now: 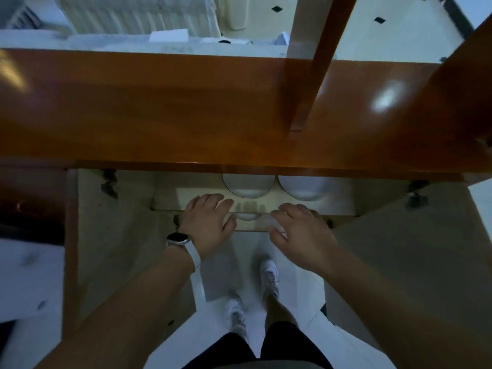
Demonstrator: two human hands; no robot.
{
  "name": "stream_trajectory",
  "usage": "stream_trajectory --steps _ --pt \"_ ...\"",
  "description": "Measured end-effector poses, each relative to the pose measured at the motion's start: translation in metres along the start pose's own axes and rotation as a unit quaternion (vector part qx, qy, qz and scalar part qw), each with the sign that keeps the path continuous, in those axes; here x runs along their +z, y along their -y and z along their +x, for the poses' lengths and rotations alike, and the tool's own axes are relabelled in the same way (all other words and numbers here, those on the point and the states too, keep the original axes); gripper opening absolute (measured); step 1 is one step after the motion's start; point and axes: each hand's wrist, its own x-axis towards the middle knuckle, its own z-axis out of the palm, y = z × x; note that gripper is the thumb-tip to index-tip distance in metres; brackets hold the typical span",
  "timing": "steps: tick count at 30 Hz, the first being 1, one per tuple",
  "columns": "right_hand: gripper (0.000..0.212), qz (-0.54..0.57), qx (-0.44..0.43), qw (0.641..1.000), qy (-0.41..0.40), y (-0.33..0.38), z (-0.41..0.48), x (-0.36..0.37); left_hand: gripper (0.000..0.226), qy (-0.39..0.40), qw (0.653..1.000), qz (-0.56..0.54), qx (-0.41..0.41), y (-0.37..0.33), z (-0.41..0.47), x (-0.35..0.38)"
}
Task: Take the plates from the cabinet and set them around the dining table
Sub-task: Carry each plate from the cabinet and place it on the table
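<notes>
**Supervisor:** Start with the biggest item.

**Operator:** I am looking straight down on one wooden cabinet (186, 115). Its two doors, the left door (119, 235) and the right door (399, 249), are standing wide open. I am judging that this is to give both arms a way in to the shelves.

**Supervisor:** Where are the plates?

**Operator:** I am counting three white rounded rims, all inside the cabinet. Two are sitting side by side on the upper shelf (202, 194): the left plate (247, 186) and the right plate (303, 189). Both are half hidden under the cabinet top, so I cannot tell whether each is a single plate or a stack. A third rim (246, 216) is showing one level lower. Nothing is being carried yet, and I am not making out a dining table for certain.

**Supervisor:** And the hands?

**Operator:** There are two, both bare. The left hand (210, 222) is hovering at the shelf's front edge with its fingers extended and loose, gripping nothing. The right hand (300, 230) is reaching in alongside with its fingers slightly curled, also holding nothing. They are flanking the third rim, and I am reading that as preparation to lift it by both edges. I cannot confirm contact.

**Supervisor:** Anything smaller?

**Operator:** One watch (177, 238) is sitting on the left wrist.
</notes>
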Motion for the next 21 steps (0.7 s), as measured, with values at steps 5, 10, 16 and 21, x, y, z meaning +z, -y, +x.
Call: stream_trajectory --steps 5,10,16,21 --pt "0.044 -0.011 -0.030 0.999 0.010 -0.031 0.055 0.049 0.055 0.000 0.999 -0.011 -0.041 0.027 0.042 0.059" --pt "0.045 0.017 0.001 0.999 0.032 -0.066 0.108 0.110 0.055 -0.014 0.983 -0.113 -0.143 0.049 0.089 0.130" --pt "0.047 0.150 0.140 0.978 0.028 -0.103 0.162 0.166 0.052 0.007 0.938 -0.252 -0.238 0.083 0.137 0.192" --pt "0.024 0.226 0.222 0.948 0.016 -0.122 0.187 0.193 0.034 -0.043 0.911 -0.312 -0.265 0.096 0.170 0.220"
